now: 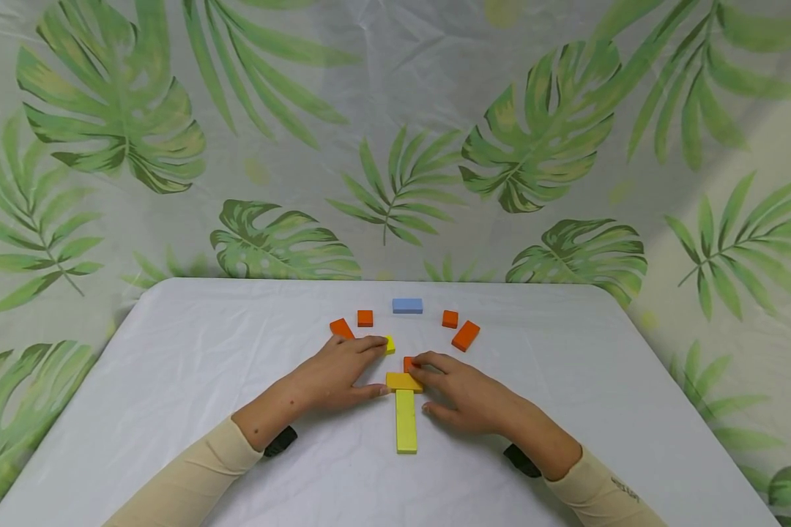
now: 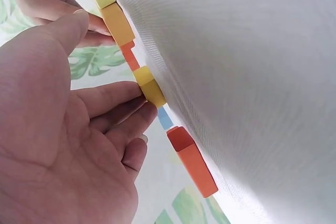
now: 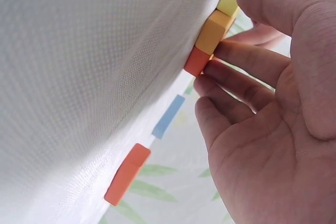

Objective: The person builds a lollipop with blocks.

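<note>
My left hand [image 1: 339, 372] reaches in from the left, its fingertips against a small yellow block [image 2: 151, 88] while the thumb stands apart from it. Part of that block is covered by the fingers in the head view. My right hand [image 1: 464, 395] lies opposite, fingertips touching a small orange-red block [image 3: 197, 61] and its thumb free. That block adjoins an amber block [image 1: 400, 381] laid crosswise, part of which the right fingers overlap. Below it, a long yellow-green block [image 1: 406, 424] points toward me, between the two hands.
Farther back are a blue block [image 1: 407, 306], two small orange blocks [image 1: 365, 318] and two longer orange blocks [image 1: 466, 336] in an arc; the left hand partly covers one longer block. A white cloth covers the table [image 1: 554, 337]. Behind hangs a leaf-patterned curtain [image 1: 395, 88].
</note>
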The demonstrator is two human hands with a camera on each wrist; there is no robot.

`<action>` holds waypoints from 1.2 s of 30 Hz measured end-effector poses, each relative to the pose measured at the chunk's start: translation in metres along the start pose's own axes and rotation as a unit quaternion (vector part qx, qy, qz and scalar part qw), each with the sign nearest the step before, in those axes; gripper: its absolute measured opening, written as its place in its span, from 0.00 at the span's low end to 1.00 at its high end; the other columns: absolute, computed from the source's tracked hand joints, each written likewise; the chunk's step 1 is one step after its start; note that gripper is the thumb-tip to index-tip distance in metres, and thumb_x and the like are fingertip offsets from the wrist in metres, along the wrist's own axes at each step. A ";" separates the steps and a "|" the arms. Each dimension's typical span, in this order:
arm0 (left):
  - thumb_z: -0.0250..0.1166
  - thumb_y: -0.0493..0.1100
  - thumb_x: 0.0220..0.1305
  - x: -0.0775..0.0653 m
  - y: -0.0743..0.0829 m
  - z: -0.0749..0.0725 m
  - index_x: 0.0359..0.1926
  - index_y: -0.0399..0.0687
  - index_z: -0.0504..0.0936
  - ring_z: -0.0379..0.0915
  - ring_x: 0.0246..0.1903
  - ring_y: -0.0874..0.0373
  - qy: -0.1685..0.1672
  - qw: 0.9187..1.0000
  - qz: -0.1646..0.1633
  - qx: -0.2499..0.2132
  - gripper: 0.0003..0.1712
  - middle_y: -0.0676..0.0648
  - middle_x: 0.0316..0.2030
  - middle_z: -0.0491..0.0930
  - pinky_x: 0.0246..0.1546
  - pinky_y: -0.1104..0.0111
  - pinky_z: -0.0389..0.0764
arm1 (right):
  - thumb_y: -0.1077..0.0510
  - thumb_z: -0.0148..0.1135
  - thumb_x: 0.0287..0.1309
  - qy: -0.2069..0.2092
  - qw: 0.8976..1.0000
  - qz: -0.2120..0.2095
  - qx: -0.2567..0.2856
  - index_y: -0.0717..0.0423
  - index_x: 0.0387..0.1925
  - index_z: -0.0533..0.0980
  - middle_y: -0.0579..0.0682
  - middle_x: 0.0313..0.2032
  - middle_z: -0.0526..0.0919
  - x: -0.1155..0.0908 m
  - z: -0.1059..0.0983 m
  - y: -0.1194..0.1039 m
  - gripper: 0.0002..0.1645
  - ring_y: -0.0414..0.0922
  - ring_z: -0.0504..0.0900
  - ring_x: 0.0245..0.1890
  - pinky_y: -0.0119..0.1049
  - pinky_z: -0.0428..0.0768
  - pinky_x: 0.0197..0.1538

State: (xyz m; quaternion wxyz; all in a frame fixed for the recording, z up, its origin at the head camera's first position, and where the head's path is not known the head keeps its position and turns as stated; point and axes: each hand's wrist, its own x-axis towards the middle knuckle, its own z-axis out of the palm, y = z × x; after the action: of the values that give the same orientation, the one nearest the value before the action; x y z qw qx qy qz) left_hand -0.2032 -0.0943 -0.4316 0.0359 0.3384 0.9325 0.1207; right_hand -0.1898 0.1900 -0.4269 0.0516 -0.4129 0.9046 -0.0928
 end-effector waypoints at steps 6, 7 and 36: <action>0.62 0.68 0.74 -0.001 0.000 0.000 0.77 0.44 0.71 0.66 0.75 0.54 0.000 1.000 0.009 0.001 0.44 0.49 0.77 0.69 0.71 0.51 0.65 | 0.47 0.66 0.73 -0.003 1.000 0.002 0.002 0.54 0.76 0.72 0.49 0.75 0.69 0.001 0.000 0.000 0.36 0.47 0.71 0.72 0.46 0.74 0.72; 0.62 0.68 0.74 -0.002 0.000 0.001 0.77 0.44 0.71 0.66 0.75 0.54 0.000 1.000 0.012 0.000 0.44 0.49 0.77 0.69 0.71 0.51 0.65 | 0.47 0.66 0.73 -0.003 1.000 0.003 0.002 0.54 0.76 0.72 0.49 0.75 0.69 0.001 0.001 0.001 0.36 0.47 0.71 0.72 0.46 0.74 0.72; 0.62 0.66 0.75 -0.008 0.009 0.000 0.76 0.46 0.73 0.69 0.73 0.54 -0.023 0.998 0.057 -0.019 0.40 0.50 0.78 0.67 0.70 0.51 0.67 | 0.47 0.66 0.74 -0.008 1.000 0.007 0.001 0.53 0.77 0.71 0.49 0.75 0.69 0.002 0.000 0.001 0.36 0.47 0.72 0.72 0.46 0.75 0.71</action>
State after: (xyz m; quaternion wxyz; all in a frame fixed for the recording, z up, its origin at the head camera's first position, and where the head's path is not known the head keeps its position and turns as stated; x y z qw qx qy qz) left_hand -0.1914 -0.0933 -0.4297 0.0566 0.3933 0.9081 0.1321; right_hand -0.1917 0.1889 -0.4273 0.0603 -0.4074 0.9068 -0.0901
